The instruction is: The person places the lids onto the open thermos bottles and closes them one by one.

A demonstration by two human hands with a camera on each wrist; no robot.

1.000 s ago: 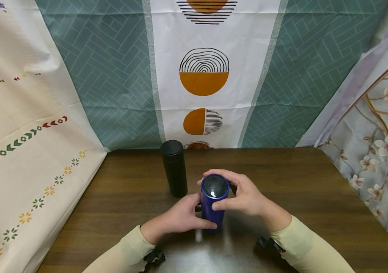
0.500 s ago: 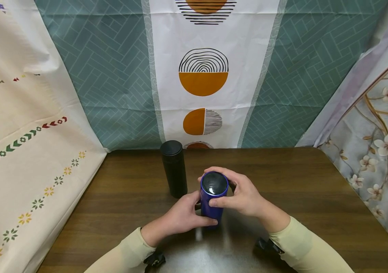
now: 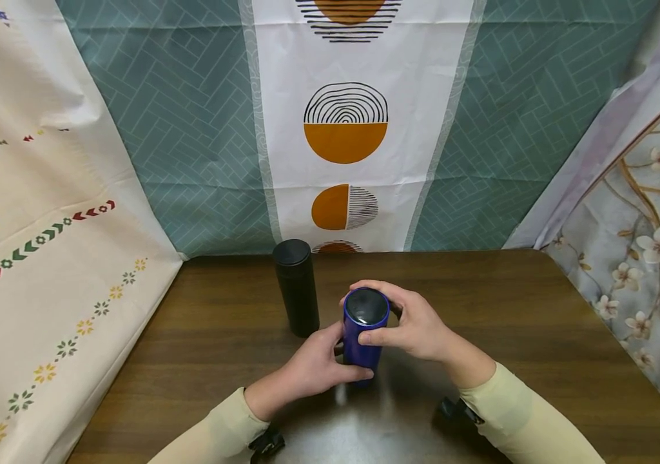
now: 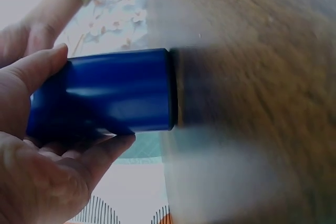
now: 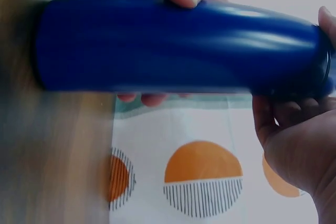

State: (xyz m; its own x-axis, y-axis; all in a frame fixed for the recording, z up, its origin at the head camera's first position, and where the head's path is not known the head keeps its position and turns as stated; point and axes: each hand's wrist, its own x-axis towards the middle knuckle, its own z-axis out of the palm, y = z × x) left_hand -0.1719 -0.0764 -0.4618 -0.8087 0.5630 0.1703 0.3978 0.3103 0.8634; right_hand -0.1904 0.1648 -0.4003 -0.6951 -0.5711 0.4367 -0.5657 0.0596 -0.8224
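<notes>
A blue vacuum flask [image 3: 359, 353] with a glossy dark top stands upright over the table, between both hands. My left hand [image 3: 312, 367] grips its body low on the left side, thumb across the front. Up near the top, my right hand [image 3: 417, 325] holds it from the right, thumb in front and fingers behind. In the left wrist view the flask's dark base rim [image 4: 173, 87] is right at the tabletop. The right wrist view shows the flask's full length, with fingers partly hidden behind it.
A slim black flask [image 3: 298, 296] stands upright behind the left hand. The brown wooden table [image 3: 481, 290] reaches back to a teal and white patterned curtain [image 3: 202, 129]. A cream embroidered cloth [image 3: 51, 258] hangs at the left, a floral cloth [image 3: 643, 277] at the right.
The blue flask and both hands have shifted slightly up the head view. Both hands keep their hold on it, and the black flask stays in place.
</notes>
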